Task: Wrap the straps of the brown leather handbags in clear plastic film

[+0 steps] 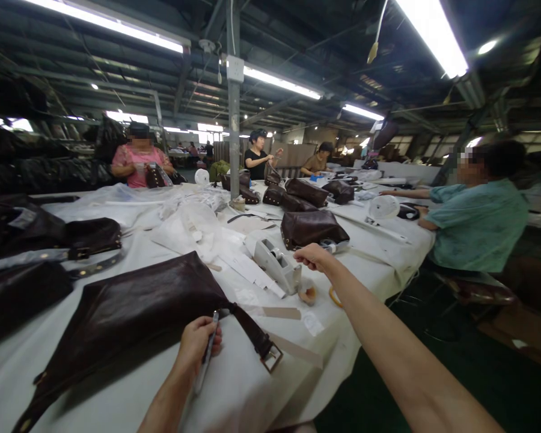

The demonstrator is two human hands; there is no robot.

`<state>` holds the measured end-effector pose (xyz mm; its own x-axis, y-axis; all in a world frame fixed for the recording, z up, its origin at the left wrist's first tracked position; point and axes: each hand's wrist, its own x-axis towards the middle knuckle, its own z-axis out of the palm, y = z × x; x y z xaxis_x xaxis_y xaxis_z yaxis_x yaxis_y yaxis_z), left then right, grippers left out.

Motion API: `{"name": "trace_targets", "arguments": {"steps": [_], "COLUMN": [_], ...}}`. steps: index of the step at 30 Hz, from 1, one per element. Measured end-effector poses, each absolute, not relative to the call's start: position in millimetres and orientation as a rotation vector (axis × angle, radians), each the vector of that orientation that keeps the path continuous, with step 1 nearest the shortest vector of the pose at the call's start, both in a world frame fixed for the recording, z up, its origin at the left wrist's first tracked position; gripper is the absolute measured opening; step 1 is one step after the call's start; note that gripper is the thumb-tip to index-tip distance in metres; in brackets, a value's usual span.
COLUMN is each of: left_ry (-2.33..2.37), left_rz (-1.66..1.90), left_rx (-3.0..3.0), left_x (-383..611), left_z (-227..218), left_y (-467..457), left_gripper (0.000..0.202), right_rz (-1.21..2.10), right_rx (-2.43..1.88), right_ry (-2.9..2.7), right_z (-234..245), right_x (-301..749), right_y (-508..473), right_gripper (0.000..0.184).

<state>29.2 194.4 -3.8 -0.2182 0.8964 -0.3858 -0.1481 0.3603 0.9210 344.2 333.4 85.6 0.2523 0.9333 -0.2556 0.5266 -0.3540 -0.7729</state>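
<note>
Leather bag (pixel 130 313), dark brown, is laid flat near the front edge of the table (pixel 246 400), its buckled strap (pixel 252 331) set within reach of the left hand (pixel 197 344), closed on a slim silvery tool (pixel 204 370), while the right hand (pixel 313 257) is pinched shut at the tape dispenser (pixel 275 264).

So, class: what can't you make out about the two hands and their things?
Head view: thin tool in the left hand, too blurred to name.
Head view: right hand hides whether it touches the tape dispenser.
Head view: dark bag, its corner cut by the bottom edge.
</note>
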Motion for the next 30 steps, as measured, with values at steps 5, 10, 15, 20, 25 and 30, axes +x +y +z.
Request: {"name": "trace_targets", "arguments": {"steps": [5,10,15,20,25,30], "left_ry": [1.538,1.618,1.650,1.682,1.719,1.774], "left_rz": [1.227,1.319,1.345,1.361,1.390,1.419], "left_rx": [0.865,1.037,1.028,1.109,1.225,1.301], "left_x": [32,37,41,43,43,45], "left_z": [-10,-17,-24,-27,-28,-31], "left_y": [193,185,181,178,175,175], "left_gripper": [0.004,0.008,0.008,0.010,0.013,0.016], "right_rz": [0.788,0.546,0.621,1.292,1.287,1.059], "right_rx": [-2.162,-2.257,-2.141,-1.388,-1.469,-1.617], "right_ry": [-1.453,-1.569,-1.750,-1.969,-2.027,-2.128], "right_z": [68,62,72,73,49,36], "right_x": [360,362,339,237,155,144], "right_y": [299,286,267,239,246,256], "right_gripper": [0.019,0.015,0.016,0.018,0.011,0.011]}}
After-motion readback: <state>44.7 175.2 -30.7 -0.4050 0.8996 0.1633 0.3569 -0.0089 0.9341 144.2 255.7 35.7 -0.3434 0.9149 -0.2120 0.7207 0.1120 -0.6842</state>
